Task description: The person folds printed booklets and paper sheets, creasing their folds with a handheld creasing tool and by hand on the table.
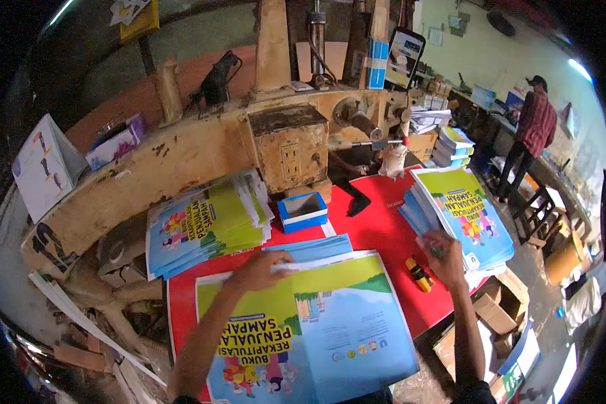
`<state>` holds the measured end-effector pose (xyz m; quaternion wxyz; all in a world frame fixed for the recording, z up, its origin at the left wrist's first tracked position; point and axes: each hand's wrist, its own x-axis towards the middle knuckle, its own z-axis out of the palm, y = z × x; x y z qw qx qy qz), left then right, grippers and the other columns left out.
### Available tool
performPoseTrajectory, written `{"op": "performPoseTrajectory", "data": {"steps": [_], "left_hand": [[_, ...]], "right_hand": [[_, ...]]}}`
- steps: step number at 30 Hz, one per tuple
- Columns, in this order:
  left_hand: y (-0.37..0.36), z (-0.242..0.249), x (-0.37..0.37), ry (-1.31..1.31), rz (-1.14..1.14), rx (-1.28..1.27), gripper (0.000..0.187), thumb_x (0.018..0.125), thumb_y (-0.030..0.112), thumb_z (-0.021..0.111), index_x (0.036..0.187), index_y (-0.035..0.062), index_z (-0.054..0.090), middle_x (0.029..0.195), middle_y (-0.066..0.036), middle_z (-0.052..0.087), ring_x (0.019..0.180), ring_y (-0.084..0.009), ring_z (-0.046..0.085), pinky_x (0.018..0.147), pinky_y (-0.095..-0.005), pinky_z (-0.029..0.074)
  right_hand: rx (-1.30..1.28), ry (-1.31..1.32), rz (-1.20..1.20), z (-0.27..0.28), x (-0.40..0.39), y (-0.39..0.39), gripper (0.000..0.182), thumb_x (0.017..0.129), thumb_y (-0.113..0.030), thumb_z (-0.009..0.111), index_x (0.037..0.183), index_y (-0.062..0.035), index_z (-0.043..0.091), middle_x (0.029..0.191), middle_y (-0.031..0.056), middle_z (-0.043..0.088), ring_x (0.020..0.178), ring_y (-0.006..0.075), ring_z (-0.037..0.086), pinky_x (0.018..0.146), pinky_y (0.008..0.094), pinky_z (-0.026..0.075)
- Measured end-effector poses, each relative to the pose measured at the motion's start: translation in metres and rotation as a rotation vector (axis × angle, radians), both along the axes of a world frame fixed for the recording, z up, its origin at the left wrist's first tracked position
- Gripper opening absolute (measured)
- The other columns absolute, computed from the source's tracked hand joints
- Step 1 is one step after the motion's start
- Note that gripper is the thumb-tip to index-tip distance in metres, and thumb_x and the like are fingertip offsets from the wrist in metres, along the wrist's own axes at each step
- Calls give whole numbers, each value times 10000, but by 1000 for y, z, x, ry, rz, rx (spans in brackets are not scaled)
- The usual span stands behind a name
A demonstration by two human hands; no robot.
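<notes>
A pile of wide printed book covers (pixel 343 323), blue and green with text upside down to me, lies before me. My left hand (pixel 262 269) is closed on the far edge of the top covers. My right hand (pixel 443 256) is to the right with its fingers curled; a small greenish, shiny thing shows at the fingertips, but I cannot make out what it is. Below that hand a yellow-and-black tool (pixel 419 275) lies on the red table surface (pixel 374 209). Close by stands a stack of folded books (pixel 468 215). Another stack of books (pixel 205 225) sits at the left.
A blue open box (pixel 303 212) stands beneath the machine's worn metal housing (pixel 289 151). A phone (pixel 405 57) is mounted above. Cartons (pixel 501 306) with scraps stand at the table's right side. Farther back right, a person in a red checked shirt (pixel 535 121) stands at a bench.
</notes>
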<state>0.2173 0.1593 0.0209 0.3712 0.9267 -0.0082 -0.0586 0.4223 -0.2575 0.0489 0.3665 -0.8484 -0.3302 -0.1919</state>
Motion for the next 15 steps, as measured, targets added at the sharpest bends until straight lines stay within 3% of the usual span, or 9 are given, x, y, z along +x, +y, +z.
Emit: {"op": "performPoseTrajectory", "data": {"steps": [1, 3, 4, 6, 11, 15], "left_hand": [[-14, -5, -7, -9, -7, 2, 461, 995, 423, 642, 1280, 62, 658, 1157, -153, 715, 1064, -285, 676, 972, -444, 513], [-47, -12, -24, -436, 167, 614, 563, 988, 414, 634, 1461, 125, 536, 1400, -161, 603, 1293, -345, 562, 1112, -537, 399], [-56, -16, -28, -440, 149, 619, 563, 988, 414, 634, 1461, 125, 536, 1400, -161, 603, 1293, -345, 562, 1112, -537, 399], [-69, -26, -35, -443, 122, 468, 621, 995, 457, 613, 1522, 157, 483, 1603, -168, 397, 1492, -334, 341, 1220, -564, 216], [-77, -33, -35, -474, 134, 572, 641, 1001, 488, 583, 1537, 153, 478, 1587, -172, 430, 1499, -331, 354, 1236, -541, 208], [-75, -31, -35, -481, 155, 503, 629, 993, 484, 598, 1518, 149, 508, 1575, -174, 450, 1490, -335, 375, 1237, -548, 209]], "right_hand": [[84, 112, 6, 24, 0, 7, 274, 872, -221, 810, 1013, -5, 717, 972, 200, 713, 865, 396, 693, 776, 450, 553], [69, -7, -63, 61, 7, 21, 306, 885, -153, 767, 1139, -4, 682, 1013, 173, 718, 910, 311, 696, 830, 405, 544], [42, -205, -54, 72, 20, 30, 359, 884, -133, 753, 1206, -18, 644, 1038, 168, 700, 964, 329, 671, 907, 423, 509], [16, -469, -4, 96, 56, 50, 488, 878, -100, 733, 1334, -43, 569, 1086, 160, 660, 1073, 354, 610, 1034, 453, 425], [-6, -631, -38, 138, 142, 104, 755, 860, -91, 695, 1546, -84, 379, 1234, 119, 599, 1312, 382, 428, 1105, 525, 315], [-58, -659, -59, 154, 186, 128, 785, 862, -120, 654, 1575, -81, 327, 1296, 109, 585, 1382, 394, 375, 1102, 569, 287]]}}
